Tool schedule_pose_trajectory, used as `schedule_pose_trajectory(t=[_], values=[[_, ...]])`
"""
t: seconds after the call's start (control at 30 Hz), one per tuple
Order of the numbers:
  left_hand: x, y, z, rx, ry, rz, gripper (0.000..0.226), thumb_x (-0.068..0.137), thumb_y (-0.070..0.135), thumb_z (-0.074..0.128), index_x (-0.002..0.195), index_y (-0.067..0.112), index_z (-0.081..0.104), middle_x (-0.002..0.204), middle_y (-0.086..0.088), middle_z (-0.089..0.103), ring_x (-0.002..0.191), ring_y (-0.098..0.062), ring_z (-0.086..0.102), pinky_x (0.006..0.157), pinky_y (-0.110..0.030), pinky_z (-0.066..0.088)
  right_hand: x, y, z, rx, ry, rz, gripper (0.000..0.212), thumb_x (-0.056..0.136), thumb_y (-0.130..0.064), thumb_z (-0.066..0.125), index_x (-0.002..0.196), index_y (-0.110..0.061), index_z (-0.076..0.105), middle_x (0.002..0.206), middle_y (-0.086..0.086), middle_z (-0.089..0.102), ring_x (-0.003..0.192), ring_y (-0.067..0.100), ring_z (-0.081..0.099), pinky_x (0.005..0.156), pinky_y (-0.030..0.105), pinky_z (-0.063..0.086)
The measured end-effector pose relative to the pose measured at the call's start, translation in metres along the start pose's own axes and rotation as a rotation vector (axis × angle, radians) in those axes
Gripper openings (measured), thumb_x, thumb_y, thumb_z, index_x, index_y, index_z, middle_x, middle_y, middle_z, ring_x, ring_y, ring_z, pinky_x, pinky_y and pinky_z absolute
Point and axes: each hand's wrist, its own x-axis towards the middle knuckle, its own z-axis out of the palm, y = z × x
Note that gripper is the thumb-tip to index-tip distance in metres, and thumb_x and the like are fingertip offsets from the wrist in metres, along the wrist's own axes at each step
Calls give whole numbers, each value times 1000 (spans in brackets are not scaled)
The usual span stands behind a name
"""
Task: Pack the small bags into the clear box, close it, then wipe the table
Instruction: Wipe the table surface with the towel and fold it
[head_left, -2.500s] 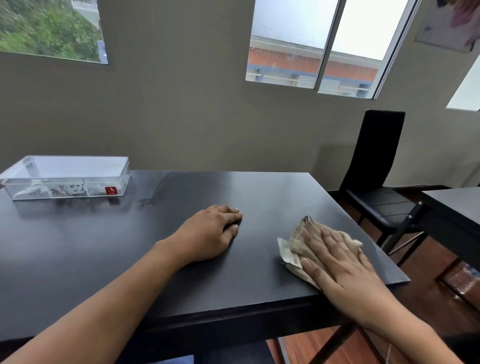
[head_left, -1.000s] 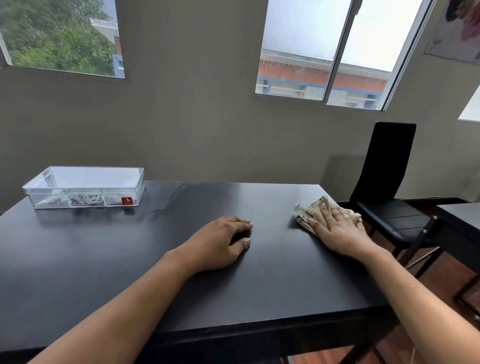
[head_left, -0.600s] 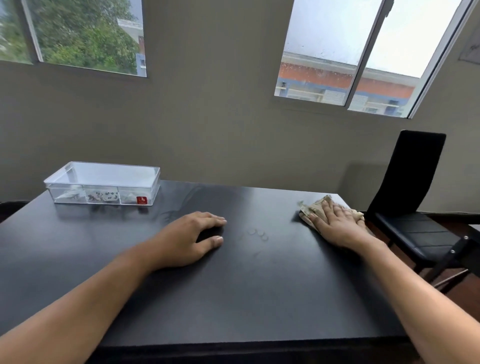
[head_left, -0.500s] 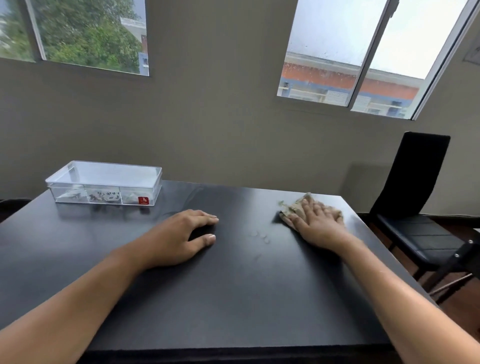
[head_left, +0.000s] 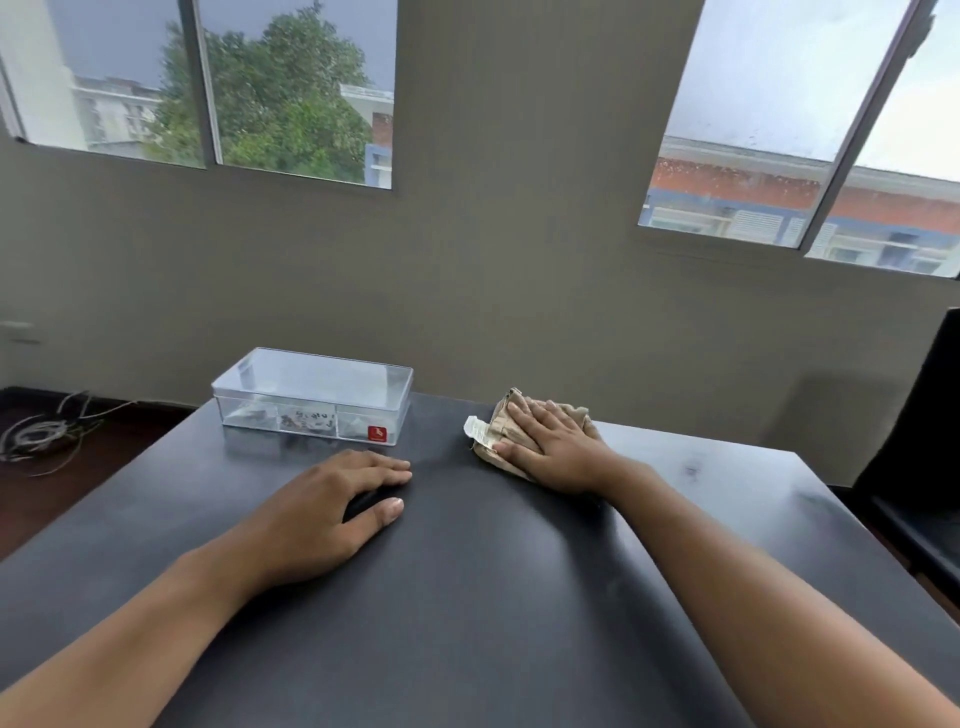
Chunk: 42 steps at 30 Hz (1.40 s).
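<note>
Head view: a dark table (head_left: 467, 597) is seen from above, with two bare arms laid out over it. The clear box (head_left: 311, 397) is set at the far edge of the table, close to the wall. Its lid looks to be on. Small bags (head_left: 306, 418) can be made out through the front wall of the box, lying on its floor. No bags are seen loose on the table. So the packing and the closing look done.

Wiping is the step in hand now. A tan cloth (head_left: 498, 426) is pressed flat on the table by the right hand (head_left: 550, 449). The fingers of that hand are laid straight and spread over the cloth, not curled round it. The cloth is placed at the far side of the table, just to the right of the box and apart from it.

The left hand (head_left: 332, 512) is rested on the table nearer the person, palm down. Its fingers are loosely bent and nothing is held in it.

Faint dull marks (head_left: 691, 470) can be seen on the right part of the table. It cannot be told how much of the table is wiped. The near part and the strip by the box may be left to do.
</note>
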Motion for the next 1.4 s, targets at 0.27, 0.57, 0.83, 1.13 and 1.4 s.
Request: schedule_pose_trajectory(t=[0.27, 0.57, 0.83, 1.13, 1.4], values=[[4, 2, 3, -13, -17, -27, 41, 99, 41, 53, 139, 35, 55, 137, 31, 47, 133, 12, 35, 106, -4, 20, 19, -32, 9, -36, 26, -87, 80, 92, -82, 21, 162, -47, 4, 172, -20, -2, 159, 11, -9, 126, 49, -12], [3, 7, 2, -32, 30, 5, 32, 98, 29, 59, 129, 28, 66, 130, 20, 59, 125, 3, 50, 110, -18, 36, -53, -53, 17, -111, -106, -302, 82, 91, -85, 17, 159, -49, -12, 169, -23, -17, 153, 4, -27, 125, 48, -17], [-23, 7, -9, -36, 70, -3, 31, 97, 26, 59, 127, 27, 68, 128, 22, 62, 122, 6, 53, 106, -14, 39, -99, -65, 23, -100, -65, -277, 87, 91, -86, 14, 160, -43, -15, 168, -25, -18, 152, 0, -27, 127, 47, -10], [-70, -5, -29, -26, 69, -41, 31, 100, 25, 57, 128, 32, 66, 126, 30, 58, 120, 11, 52, 102, -10, 38, -152, -95, 32, -114, -62, -357, 81, 93, -85, 15, 158, -49, -16, 166, -28, -21, 151, -2, -29, 126, 40, -15], [-87, -21, -42, 15, 47, -104, 37, 101, 13, 50, 132, 28, 64, 135, 19, 58, 128, 3, 49, 103, 1, 23, -109, -130, 42, -79, -8, -168, 93, 85, -88, 9, 163, -38, -7, 172, -17, -10, 158, 13, -15, 126, 53, -8]])
